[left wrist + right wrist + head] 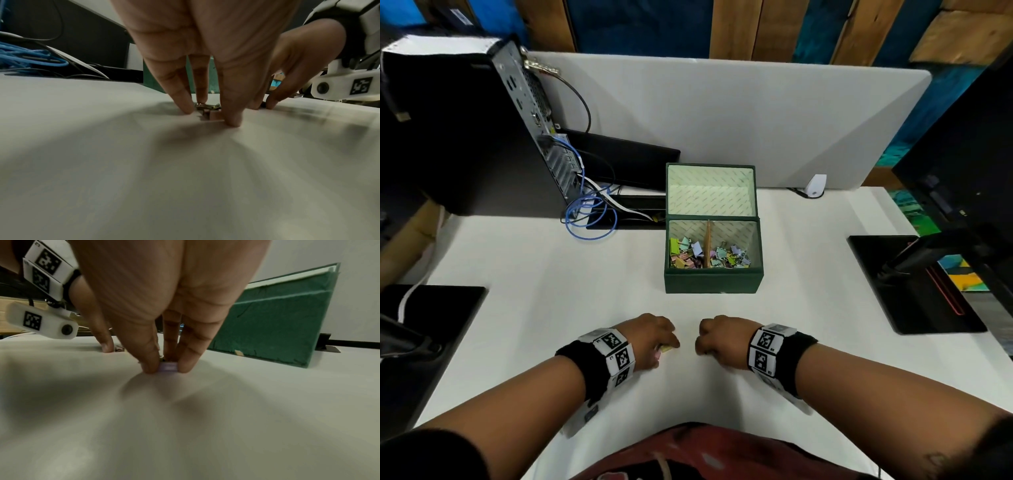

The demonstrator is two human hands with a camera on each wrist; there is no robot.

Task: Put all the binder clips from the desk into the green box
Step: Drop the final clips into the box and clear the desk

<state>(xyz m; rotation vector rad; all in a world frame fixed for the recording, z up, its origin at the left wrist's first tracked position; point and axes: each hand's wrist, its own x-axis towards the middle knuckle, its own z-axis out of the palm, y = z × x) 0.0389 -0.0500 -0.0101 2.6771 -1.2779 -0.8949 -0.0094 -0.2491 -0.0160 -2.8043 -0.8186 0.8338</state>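
Left hand (205, 68) pinching pink clip (213, 114); right hand (164, 305) pinching purple clip (168, 367); clips mostly hidden.

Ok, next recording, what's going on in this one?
A person is clearing binder clips off a white desk into an open green box, whose two compartments already hold many pastel clips. Both hands are down on the desk in front of the box. The left hand is closing its fingertips around a pinkish clip, with a yellow one showing at its fingers. The right hand pinches a purple clip. Neither clip looks lifted yet.
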